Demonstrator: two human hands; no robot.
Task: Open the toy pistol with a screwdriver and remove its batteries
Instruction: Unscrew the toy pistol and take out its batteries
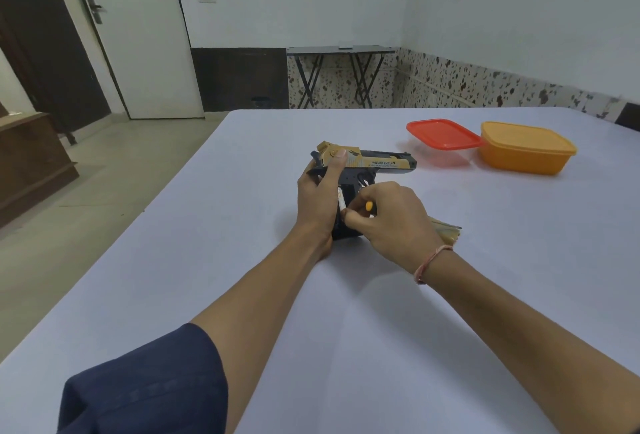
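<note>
Obstacles far right: red lid (445, 134), orange container (526, 153).

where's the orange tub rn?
Head view: orange tub sits far right on the table, right beside the red lid, beyond and right of the toy pistol.

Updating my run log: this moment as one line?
left hand grips toy pistol | right hand pinches battery at grip | stage: battery removal

The toy pistol (377, 163) in the left hand (317, 205) is tan and black with dark lettering. The screwdriver (369, 206) shows yellow at the right hand (384, 218). Beyond that hand are a red lid (443, 133) and an orange container (526, 153).
</note>
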